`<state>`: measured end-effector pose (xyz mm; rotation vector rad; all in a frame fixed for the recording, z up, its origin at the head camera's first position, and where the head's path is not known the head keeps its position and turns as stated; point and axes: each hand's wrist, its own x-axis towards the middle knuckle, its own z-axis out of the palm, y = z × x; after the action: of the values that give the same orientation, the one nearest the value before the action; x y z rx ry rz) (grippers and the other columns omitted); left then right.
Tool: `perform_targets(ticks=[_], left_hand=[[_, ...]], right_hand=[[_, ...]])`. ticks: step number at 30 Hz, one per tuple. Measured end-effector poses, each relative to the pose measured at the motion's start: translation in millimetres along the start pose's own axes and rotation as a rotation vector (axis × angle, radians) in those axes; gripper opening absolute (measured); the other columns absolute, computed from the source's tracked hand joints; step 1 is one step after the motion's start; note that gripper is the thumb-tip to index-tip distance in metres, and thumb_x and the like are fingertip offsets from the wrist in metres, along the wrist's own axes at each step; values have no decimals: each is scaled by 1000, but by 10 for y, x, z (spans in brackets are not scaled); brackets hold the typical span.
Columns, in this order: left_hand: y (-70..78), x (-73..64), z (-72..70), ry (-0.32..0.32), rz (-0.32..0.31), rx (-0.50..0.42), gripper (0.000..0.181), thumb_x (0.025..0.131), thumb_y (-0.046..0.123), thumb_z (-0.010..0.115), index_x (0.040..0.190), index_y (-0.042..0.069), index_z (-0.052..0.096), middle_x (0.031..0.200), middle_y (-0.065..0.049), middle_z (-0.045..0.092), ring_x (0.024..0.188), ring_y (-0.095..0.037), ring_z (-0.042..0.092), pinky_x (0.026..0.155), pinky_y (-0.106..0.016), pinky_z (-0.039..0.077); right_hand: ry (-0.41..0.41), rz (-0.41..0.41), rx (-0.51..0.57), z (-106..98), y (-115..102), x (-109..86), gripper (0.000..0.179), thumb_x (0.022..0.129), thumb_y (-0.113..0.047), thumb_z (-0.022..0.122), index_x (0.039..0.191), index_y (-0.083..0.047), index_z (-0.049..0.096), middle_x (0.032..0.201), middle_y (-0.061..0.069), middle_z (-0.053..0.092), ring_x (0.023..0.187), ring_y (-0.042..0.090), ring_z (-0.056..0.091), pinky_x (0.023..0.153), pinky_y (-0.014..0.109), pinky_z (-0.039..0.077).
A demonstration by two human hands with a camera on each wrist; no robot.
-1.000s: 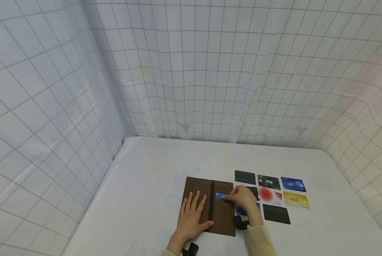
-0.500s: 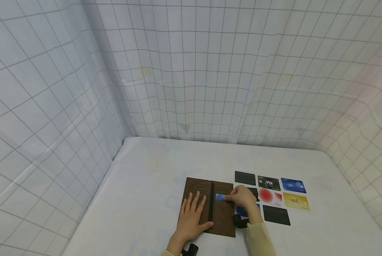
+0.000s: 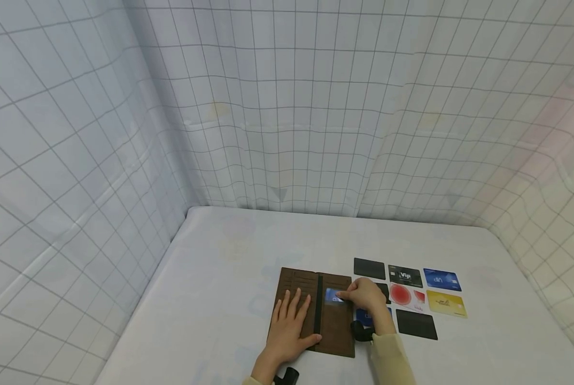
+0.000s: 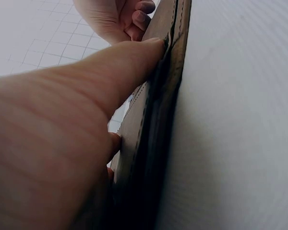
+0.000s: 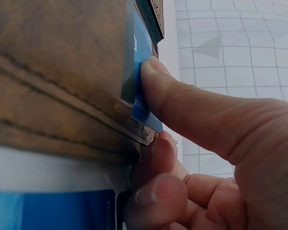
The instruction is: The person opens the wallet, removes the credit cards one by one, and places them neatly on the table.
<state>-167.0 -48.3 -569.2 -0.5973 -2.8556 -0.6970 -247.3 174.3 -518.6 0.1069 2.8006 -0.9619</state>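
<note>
A brown wallet (image 3: 335,334) lies spread open on the table, with a dark band down its middle and rows of card slots. My left hand (image 3: 286,331) rests flat on its left half, fingers spread. In the left wrist view, the left thumb (image 4: 129,60) presses on the wallet's edge (image 4: 181,33). Over the right half, my right hand (image 3: 366,295) pinches a blue card (image 3: 333,295). The right wrist view has the thumb on the face of this blue card (image 5: 143,40), beside a slot edge; how deep the card sits there I cannot tell.
Right of the wallet lie several cards in rows: black (image 3: 369,268), black "Vip" (image 3: 405,275), blue (image 3: 442,279), red-and-white (image 3: 406,297), yellow (image 3: 445,303) and another black one (image 3: 417,324). A blue card (image 3: 364,317) is partly under the right wrist. Gridded curtains surround the white table (image 3: 210,289).
Slightly more of the blue card's face shows now, and its angle has shifted a little under my right fingers. The left hand and wallet stay where they were.
</note>
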Motion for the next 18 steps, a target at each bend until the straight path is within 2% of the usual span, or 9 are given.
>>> perform_targets(ticks=[7,18], left_hand=[[16,0,-13,-8,-8,-2,87,82,60,60,149,11,32,154,-16,21,140,-39,11,109,-53,6],[31,-1,-35,-33,-26,-15,87,83,60,60,150,11,31,155,-16,18,141,-38,8,109,-53,4]], right_hand=[[4,19,0,-7,4,39,33,76,-39,78,71,-10,62,69,0,56,64,19,51,55,33,40],[8,20,42,-12,2,61,33,77,-37,77,68,-10,61,66,2,53,60,18,49,52,29,36]])
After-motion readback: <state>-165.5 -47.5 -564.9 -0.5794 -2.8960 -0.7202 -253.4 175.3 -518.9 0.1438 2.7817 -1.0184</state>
